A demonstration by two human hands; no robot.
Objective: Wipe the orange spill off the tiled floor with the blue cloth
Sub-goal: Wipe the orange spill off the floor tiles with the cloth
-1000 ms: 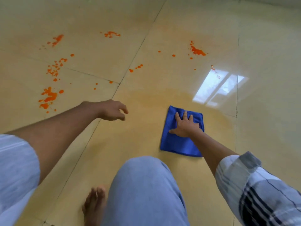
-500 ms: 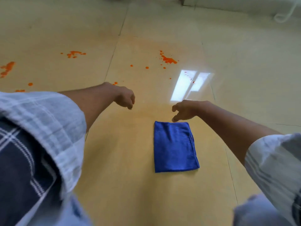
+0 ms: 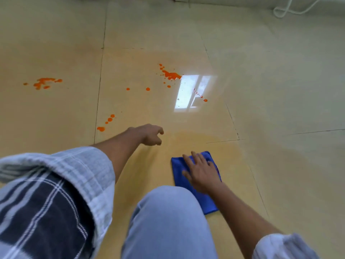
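Observation:
The folded blue cloth [image 3: 207,201] lies flat on the beige tiled floor [image 3: 270,165], just right of my raised knee. My right hand [image 3: 200,171] presses on it with fingers spread and straight. My left hand [image 3: 150,134] hovers above the floor to the cloth's upper left, fingers loosely curled, holding nothing. Orange spill marks dot the tiles beyond: a large splatter [image 3: 170,74] at centre, a patch [image 3: 43,83] at far left, drops [image 3: 107,122] near my left hand, and small drops [image 3: 204,100] by the window's reflection.
My knee in light blue trousers [image 3: 168,221] fills the lower centre. A bright window reflection [image 3: 190,92] glares on the tile. A white cable [image 3: 291,10] loops on the floor at the top right, near the wall. A faint yellowish smear covers tiles around the cloth.
My right hand had lifted off the cloth and hovered beyond it; now it presses flat on the cloth again. The view has shifted, and my knee is back in sight.

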